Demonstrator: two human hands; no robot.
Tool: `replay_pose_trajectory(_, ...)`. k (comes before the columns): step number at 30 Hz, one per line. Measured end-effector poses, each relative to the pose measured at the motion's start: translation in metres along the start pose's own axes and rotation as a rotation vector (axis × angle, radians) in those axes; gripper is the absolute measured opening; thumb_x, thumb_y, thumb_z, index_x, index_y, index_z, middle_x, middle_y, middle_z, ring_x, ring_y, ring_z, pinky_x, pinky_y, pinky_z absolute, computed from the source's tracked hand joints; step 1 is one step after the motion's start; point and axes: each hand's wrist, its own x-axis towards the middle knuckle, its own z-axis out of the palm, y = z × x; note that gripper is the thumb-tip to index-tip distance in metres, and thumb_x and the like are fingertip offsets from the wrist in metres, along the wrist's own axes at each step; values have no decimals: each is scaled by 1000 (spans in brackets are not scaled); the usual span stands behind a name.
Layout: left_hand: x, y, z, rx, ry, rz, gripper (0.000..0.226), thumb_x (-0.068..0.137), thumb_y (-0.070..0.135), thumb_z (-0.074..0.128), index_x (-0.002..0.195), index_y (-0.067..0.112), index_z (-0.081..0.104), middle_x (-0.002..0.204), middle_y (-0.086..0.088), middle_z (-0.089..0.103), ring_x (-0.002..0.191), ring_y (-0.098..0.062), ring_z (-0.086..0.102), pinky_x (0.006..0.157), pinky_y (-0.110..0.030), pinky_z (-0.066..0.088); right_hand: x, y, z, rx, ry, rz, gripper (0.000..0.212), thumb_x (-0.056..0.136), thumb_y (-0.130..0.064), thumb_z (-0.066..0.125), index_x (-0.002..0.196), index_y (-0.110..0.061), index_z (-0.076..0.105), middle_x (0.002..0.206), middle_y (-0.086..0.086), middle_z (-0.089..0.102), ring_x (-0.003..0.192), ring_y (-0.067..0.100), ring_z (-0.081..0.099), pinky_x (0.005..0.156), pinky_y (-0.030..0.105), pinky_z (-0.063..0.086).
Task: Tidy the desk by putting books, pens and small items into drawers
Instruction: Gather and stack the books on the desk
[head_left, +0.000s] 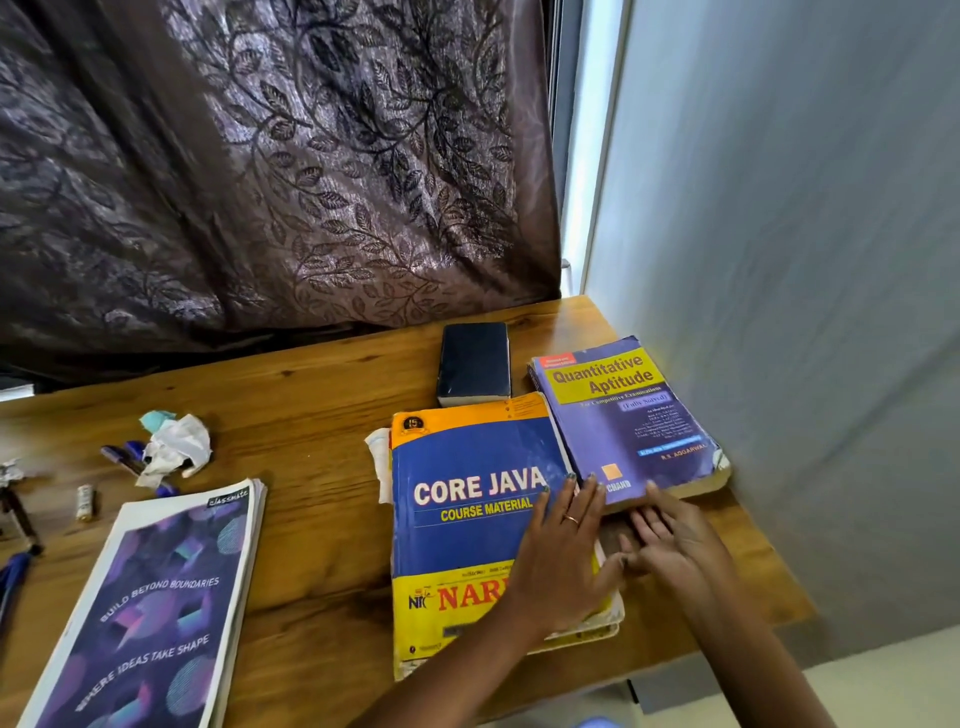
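Clearly gathering books: the left hand lies flat on the blue book, the right hand fingers the purple book just ahead; neither grip closed, lifting next.

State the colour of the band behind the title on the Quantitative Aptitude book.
Yellow, on a purple cover of the Quantitative Aptitude book; the head view shows it.

I am at a study corner in a home: wooden tabletop pushed against a dark leaf-patterned fabric curtain and pale painted wall, carrying a blue-and-yellow "Core Java" course book and a purple "Quantitative Aptitude" exam textbook.
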Motion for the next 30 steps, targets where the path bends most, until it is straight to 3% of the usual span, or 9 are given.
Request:
replay_pose_trajectory(4, -1, 0, 0, -6, 41, 17, 66, 94, 58, 14, 145, 19, 30, 151, 4, 35, 139, -16, 33, 109, -46, 29, 5, -6, 4, 12, -13, 41, 5, 89, -18, 57, 89, -14, 53, 97, -3, 55, 91, 7, 49, 74, 26, 33)
replay_pose_trajectory(7, -1, 0, 2, -91, 96, 65, 68, 93, 59, 21, 150, 21, 14, 158, 4, 14, 145, -15, 8, 115, -50, 2, 7, -8, 8, 11, 18, 53, 9, 87, -18, 59, 81, -16, 52, 87, -4, 53, 79, 5, 45, 64, 25, 30)
replay_pose_trajectory(11, -2, 2, -3, -173, 123, 40, 77, 86, 67, 10, 150, 27, 4, 158, 9, 1, 145, -9, -4, 114, -41, -12, 10, -10, 8, -15, 58, 76, 11, 83, -18, 64, 80, -15, 54, 85, -4, 53, 74, 5, 43, 62, 24, 30)
replay_pose_trajectory(18, -3, 2, -2, -211, 128, 34, 73, 91, 54, 35, 150, 30, 0, 158, 14, -4, 144, -4, -8, 116, -36, -12, 15, -17, 6, -137, 106, 73, 10, 80, -13, 64, 83, -16, 55, 90, -3, 53, 79, 10, 44, 61, 27, 32)
replay_pose_trajectory(22, -6, 3, -4, -221, 144, 41, 73, 91, 52, 37, 150, 30, -1, 157, 15, -4, 144, -4, -5, 117, -35, -8, 14, -19, 9, -92, 67, 41, 13, 82, -9, 62, 91, -14, 55, 98, 7, 59, 103, 22, 50, 86, 37, 41)
replay_pose_trajectory(24, -6, 3, -5, -226, 150, 40, 73, 91, 52, 37, 149, 31, -2, 157, 16, -6, 144, -3, -5, 117, -34, -8, 16, -19, 11, -46, 20, 13, 11, 85, -3, 58, 88, -13, 53, 107, 11, 60, 107, 25, 52, 91, 40, 40)
replay_pose_trajectory(27, -5, 4, -5, -257, 165, 43, 74, 91, 52, 37, 149, 32, -5, 156, 18, -7, 143, -1, -6, 117, -33, -7, 21, -18, 11, -20, 18, -43, 13, 85, 0, 59, 86, -11, 53, 100, 11, 61, 108, 26, 52, 88, 37, 43)
replay_pose_trajectory(30, -7, 4, -7, -318, 174, 44, 72, 92, 57, 33, 148, 36, -8, 156, 20, -9, 142, 3, -7, 116, -27, -7, 23, -17, 11, -27, 17, -115, 20, 82, 0, 63, 97, -11, 55, 103, 12, 62, 95, 24, 58, 80, 37, 46)
